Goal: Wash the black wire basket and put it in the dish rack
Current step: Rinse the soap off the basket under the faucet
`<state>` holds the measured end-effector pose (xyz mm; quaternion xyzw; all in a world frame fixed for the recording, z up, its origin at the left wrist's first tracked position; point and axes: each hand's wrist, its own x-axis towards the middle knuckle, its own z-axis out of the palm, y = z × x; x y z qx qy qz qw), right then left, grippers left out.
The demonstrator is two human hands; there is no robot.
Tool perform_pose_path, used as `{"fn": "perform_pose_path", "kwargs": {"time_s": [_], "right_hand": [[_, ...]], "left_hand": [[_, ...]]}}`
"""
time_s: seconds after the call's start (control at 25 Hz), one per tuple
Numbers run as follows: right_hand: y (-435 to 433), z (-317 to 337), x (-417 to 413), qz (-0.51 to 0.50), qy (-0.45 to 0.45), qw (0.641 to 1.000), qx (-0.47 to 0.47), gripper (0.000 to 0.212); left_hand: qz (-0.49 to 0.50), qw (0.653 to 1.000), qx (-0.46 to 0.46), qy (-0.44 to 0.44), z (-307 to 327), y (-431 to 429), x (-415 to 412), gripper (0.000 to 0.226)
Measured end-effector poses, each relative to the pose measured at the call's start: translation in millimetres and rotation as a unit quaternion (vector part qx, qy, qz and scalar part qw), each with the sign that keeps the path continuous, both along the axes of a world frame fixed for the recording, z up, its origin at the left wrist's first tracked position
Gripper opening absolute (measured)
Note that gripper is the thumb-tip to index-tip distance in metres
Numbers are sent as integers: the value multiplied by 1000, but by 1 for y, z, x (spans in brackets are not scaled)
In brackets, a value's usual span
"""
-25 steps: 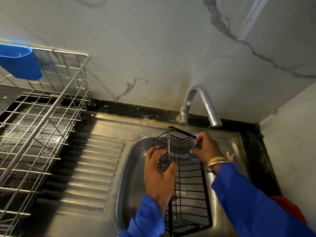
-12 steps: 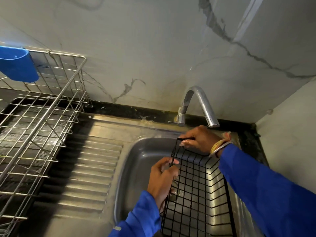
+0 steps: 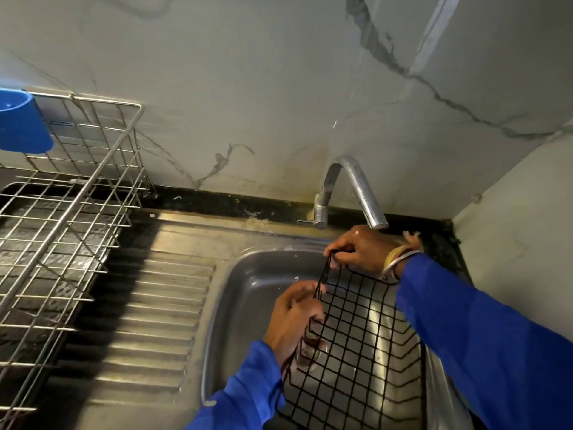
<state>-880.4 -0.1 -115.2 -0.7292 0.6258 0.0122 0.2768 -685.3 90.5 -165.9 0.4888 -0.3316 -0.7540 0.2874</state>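
Observation:
The black wire basket (image 3: 356,342) hangs tilted over the steel sink bowl (image 3: 248,293), its gridded face turned up toward me. My left hand (image 3: 294,321) grips its left edge with fingers curled round the wires. My right hand (image 3: 362,252) pinches the basket's far top corner just below the tap spout (image 3: 369,209). Its back looks wet. The silver wire dish rack (image 3: 71,231) stands at the left on the counter. Both my sleeves are blue.
A blue plastic cup holder (image 3: 21,122) hangs on the rack's back left corner. The ribbed steel drainboard (image 3: 148,321) lies between rack and sink. A marble wall rises behind, and a white side wall (image 3: 521,212) closes in on the right.
The basket has turned from standing on edge to lying with its gridded face up. My right hand moved to its far corner under the spout; my left hand shifted along the left edge.

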Motion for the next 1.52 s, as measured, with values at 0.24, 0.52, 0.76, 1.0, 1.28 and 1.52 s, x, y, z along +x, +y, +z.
{"fn": "perform_pose_path", "kwargs": {"time_s": [0.24,0.52,0.76,1.0,1.28,1.52], "right_hand": [[23,9,-29,-121,22,984,125,9],[32,41,-3,-65,300,951,-32,36],[49,56,-13,-120,319,939,-39,26],[70,52,-10,-130,298,945,-31,23],[68,68,-17,-258,245,931,-81,17],[69,52,6,-219,219,950,-43,23]], "left_hand": [[-28,999,-39,-11,-11,-37,18,60],[-274,874,-285,-283,-2,-105,-26,34],[-207,885,-334,-250,6,-121,-81,16],[-187,952,-192,-148,14,-111,-103,29],[-233,918,-220,-235,-31,-84,-60,17],[-195,912,-278,-231,-8,-122,-71,11]]}}
